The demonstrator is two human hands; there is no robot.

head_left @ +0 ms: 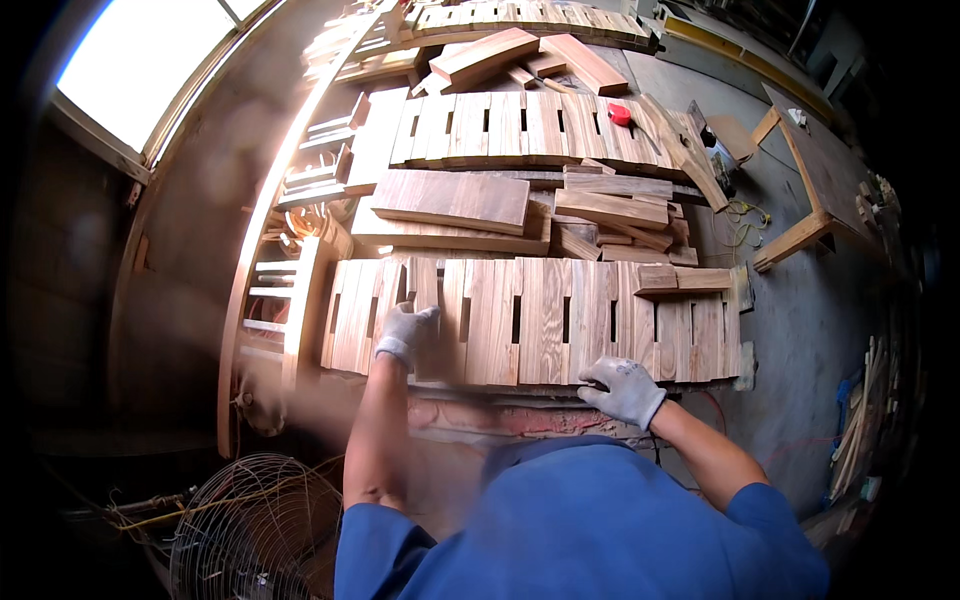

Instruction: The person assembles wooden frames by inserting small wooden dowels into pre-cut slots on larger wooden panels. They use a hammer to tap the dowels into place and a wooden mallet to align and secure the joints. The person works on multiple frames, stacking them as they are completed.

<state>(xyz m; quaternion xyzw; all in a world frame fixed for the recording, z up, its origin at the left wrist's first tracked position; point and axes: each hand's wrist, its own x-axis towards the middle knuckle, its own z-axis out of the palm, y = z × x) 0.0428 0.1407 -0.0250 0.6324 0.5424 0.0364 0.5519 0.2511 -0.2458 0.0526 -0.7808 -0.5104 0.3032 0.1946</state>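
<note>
From here I see the white-gloved left hand [405,330] over the left part of the nearest row of slotted pale wooden boards [540,312], the white-gloved right hand [625,390] at its near edge; I cannot tell either grip.

One fisheye view from head height, downward and forward over the nearby hands [626,391].

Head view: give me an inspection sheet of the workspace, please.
Surface: rough, reddish ledge along the near side of the plank row.
Work pieces: pale planks, dark slots between; short blocks lie on the right end.
Clutter: stacked boards and offcuts beyond the row; red item farther back, kind unclear.
Hands: gloved left hand touches a plank toward the left end; gloved right hand at the near edge.
Cables: thin yellowish cord on the floor, right.
Surroundings: bright window upper left; round wire guard lower left.
</note>
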